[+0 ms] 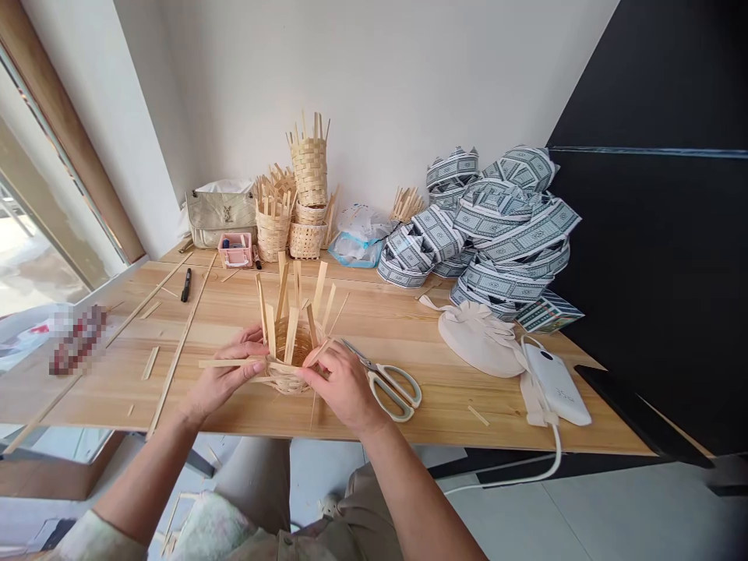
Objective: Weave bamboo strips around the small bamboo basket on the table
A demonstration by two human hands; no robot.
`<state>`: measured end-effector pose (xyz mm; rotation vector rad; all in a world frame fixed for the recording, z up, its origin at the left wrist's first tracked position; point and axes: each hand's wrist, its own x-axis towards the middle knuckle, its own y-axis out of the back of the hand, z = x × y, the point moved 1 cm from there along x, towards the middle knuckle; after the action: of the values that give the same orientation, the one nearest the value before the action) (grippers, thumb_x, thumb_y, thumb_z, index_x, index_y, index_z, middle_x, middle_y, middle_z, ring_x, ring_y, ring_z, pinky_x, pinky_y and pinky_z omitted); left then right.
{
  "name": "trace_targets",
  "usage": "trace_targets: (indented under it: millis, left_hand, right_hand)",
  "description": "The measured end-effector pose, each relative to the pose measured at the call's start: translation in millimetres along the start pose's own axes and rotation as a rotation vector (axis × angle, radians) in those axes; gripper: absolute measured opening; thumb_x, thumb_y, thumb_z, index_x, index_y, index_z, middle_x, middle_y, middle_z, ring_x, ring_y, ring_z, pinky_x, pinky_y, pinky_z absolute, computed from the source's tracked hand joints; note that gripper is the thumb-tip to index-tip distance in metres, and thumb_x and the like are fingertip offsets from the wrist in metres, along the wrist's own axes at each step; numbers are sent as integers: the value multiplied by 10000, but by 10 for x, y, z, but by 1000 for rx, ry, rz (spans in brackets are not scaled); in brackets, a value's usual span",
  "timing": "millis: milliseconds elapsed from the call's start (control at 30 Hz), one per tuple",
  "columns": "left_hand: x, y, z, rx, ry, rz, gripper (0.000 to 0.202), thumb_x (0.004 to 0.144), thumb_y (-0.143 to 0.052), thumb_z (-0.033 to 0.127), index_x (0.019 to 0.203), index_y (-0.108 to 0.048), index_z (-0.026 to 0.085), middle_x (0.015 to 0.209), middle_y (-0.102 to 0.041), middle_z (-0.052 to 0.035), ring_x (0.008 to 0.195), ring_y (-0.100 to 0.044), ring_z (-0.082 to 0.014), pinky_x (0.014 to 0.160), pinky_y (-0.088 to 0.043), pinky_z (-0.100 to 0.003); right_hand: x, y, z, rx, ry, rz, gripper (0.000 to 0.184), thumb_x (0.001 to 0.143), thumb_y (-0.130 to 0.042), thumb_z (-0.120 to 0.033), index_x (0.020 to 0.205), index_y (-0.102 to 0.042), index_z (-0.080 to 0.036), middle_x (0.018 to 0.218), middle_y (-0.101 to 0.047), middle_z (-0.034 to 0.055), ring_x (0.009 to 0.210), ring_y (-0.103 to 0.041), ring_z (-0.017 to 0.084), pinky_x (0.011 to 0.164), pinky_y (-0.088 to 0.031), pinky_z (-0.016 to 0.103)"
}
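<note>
Half-woven pale bamboo basket point(291, 372) between hands: left hand point(225, 379) grip pinches flat bamboo strip point(219, 363), long axis 9–3 o'clock; right hand point(344, 386) grip pinches rim at 3.

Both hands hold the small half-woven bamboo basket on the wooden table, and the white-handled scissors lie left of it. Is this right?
Not quite: the head view shows the white-handled metal scissors lying right of the small half-woven bamboo basket, beside the right hand. The left hand also holds it, on the wooden table.
</note>
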<state>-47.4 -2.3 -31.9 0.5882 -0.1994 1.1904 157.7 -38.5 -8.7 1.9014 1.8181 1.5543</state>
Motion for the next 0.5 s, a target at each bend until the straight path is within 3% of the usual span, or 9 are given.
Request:
trace_targets:
  millis: [200, 333, 500]
  left_hand:
    - [76, 22, 29, 44, -54, -70, 149, 802, -596, 329, 857, -706, 245, 1155, -604, -60, 1174, -461, -251, 994, -392, -431]
    - [3, -40, 59, 54, -32, -9, 175, 819, -569, 329, 903, -691, 237, 1058, -633, -63, 1190, -436, -250, 991, -388, -435]
    - [-160, -155, 132, 112, 37, 133, 195, 807, -569, 372, 884, -681, 233, 1132, -559, -58, 1171, -440, -244, 987, -387, -410]
  right_hand:
    - [0, 0, 13, -18, 19, -24, 130, 703, -717, -166, 640, -604, -181, 678, -595, -3, 696, -559, 144, 621, -403, 230]
    - [-8, 21, 31, -9, 25, -40, 137, 699, -718, -150, 639, -598, -174, 702, -594, 6, 701, -557, 146, 615, -408, 234]
    - [36, 70, 82, 63, 73, -103, 134, 701, -711, -119, 662, -594, -173, 695, -568, -6, 669, -538, 132, 623, -422, 237]
